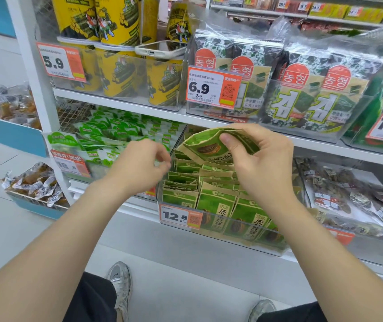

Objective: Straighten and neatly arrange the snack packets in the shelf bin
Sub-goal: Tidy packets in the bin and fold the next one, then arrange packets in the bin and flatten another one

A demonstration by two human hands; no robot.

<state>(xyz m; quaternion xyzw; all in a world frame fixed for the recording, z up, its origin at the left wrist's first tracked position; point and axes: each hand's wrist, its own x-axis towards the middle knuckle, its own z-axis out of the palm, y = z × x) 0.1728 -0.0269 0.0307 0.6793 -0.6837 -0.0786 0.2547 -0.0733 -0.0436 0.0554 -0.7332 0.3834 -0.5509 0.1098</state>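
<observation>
Fingers [251, 132] of right hand [262, 163] curled round green-and-kraft paper snack packet [206, 147], thumb on front, packet tilted at 12 o'clock above clear plastic shelf bin [267, 251]; matching packets [216, 205] stand in rows inside. Left hand [139, 166] at bin's 9 o'clock, fingers loosely curled, blurred; cannot tell if holding anything

We saw bright, even store light with only soft shadows. Glare streaked the clear plastic wrap [339, 40]. Our left hand [144, 166] was slightly motion-blurred at the fingers, and the wide lens tilted the shelf upright [47, 117] near the frame's edge.
</observation>
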